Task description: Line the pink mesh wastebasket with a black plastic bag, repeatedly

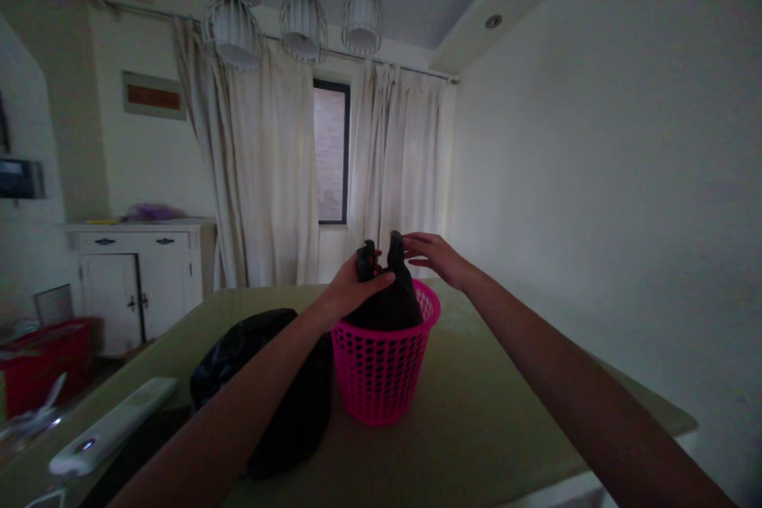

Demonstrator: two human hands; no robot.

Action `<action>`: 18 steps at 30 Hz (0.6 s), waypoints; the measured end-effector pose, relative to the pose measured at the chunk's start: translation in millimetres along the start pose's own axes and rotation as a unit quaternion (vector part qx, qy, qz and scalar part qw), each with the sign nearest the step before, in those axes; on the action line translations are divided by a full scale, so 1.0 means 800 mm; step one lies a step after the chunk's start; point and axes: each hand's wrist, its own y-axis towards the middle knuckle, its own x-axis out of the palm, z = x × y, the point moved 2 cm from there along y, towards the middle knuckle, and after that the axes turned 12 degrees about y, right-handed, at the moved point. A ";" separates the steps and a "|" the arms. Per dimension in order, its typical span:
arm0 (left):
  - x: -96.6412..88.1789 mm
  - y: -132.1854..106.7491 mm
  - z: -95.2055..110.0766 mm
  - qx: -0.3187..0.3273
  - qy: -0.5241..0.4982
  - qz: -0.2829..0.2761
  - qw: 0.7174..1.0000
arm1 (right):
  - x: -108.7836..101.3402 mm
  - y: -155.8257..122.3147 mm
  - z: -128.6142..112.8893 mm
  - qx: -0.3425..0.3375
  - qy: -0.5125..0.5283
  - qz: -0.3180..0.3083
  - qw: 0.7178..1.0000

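Note:
A black plastic bag [390,309] sits inside a pink perforated plastic basket [381,377], with its two handle ends standing above the rim. My left hand [351,290] is closed on the bag's left side, thumb across the front and fingers partly hidden behind the plastic. At the right handle, my right hand [437,254] has its fingers stretched out and apart, the tips at or against the plastic. Behind my left forearm lies a dark, rounded fabric item [291,405], partly covered by the arm; its kind is unclear.
Basket and fabric item rest on a greenish table [476,413]. A white power strip [113,425] lies at its left edge. Beyond that edge is a red container [51,365]. A white cabinet [143,270] stands at the back left, and three caged lamps [303,16] hang overhead.

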 end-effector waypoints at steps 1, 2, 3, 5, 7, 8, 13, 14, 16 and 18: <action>0.003 0.000 -0.002 0.027 0.036 -0.004 0.999 | 0.009 0.000 0.002 -0.001 0.022 -0.012 1.000; 0.005 0.001 -0.004 0.052 0.060 -0.010 0.997 | 0.017 0.002 0.005 0.011 0.031 -0.020 0.999; 0.007 0.001 -0.007 0.069 0.076 -0.022 0.994 | 0.024 0.004 0.009 0.026 0.023 -0.020 0.999; 0.010 0.001 -0.014 0.074 0.096 -0.063 0.991 | 0.034 0.011 0.016 0.035 -0.031 -0.005 0.999; 0.009 0.002 -0.021 0.062 0.133 -0.075 0.986 | 0.037 0.017 0.017 -0.005 -0.079 0.019 0.997; 0.006 0.003 -0.025 0.055 0.158 -0.063 0.984 | 0.038 0.017 0.014 -0.035 -0.082 0.030 0.996; -0.010 0.015 -0.038 0.012 0.205 0.011 0.979 | 0.034 -0.012 -0.012 -0.139 0.119 -0.019 0.983; -0.010 0.018 -0.038 0.007 0.189 0.005 0.982 | 0.033 -0.020 -0.017 -0.134 0.150 -0.053 0.978; -0.008 0.023 -0.037 -0.004 0.139 -0.035 0.990 | 0.029 -0.033 -0.023 -0.115 0.168 -0.101 0.974; -0.002 0.025 -0.034 -0.025 0.086 -0.091 0.992 | 0.019 -0.039 -0.024 -0.118 0.144 -0.101 0.977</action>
